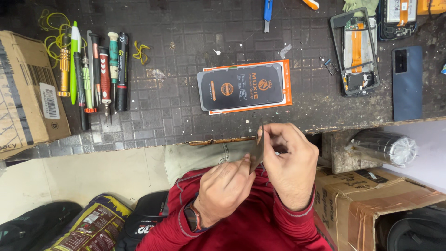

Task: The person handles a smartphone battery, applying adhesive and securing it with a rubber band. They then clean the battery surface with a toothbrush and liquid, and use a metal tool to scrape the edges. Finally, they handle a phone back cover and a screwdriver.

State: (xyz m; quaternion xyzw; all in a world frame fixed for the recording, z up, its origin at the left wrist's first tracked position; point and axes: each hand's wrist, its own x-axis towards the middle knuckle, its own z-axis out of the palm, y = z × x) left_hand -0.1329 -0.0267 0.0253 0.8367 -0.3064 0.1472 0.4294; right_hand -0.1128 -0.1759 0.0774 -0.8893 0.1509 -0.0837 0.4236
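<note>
Left hand (224, 189): nearest the body, just off the worktop's near edge, forearm in a red sleeve rising from below, a watch at the wrist. Fingers curled, thumb and fingertips pressed together on the lower end of a thin dark strip (257, 151).

Right hand (290, 162): beside the left and touching it, back of the hand toward the camera, wrist bent inward. Fingers curled, pinching the upper part of the same strip from its right side.

Thin dark strip: held between both hands over the lap, just short of the worktop's near edge. Seen nearly edge-on; long axis runs near to far, upper end pointing toward the worktop, slightly tilted. What kind of part it is cannot be told.

Worktop (186, 46): dark, scuffed, patterned in small squares.

Black screen panel (241, 87): near the middle of the worktop, flat on an orange card (287, 83), long axis left to right.

Row of screwdrivers and pens (95, 69): toward the left edge, side by side, long axes near to far.

Cardboard box (25, 93): at the left edge, beside the tools.

Opened phone frame (355, 51): toward the far right corner, internals and an orange flex showing, long axis near to far.

Blue phone back (407, 82): just right of the frame, flat.

Second cardboard box (371, 200): below the worktop on the right.
</note>
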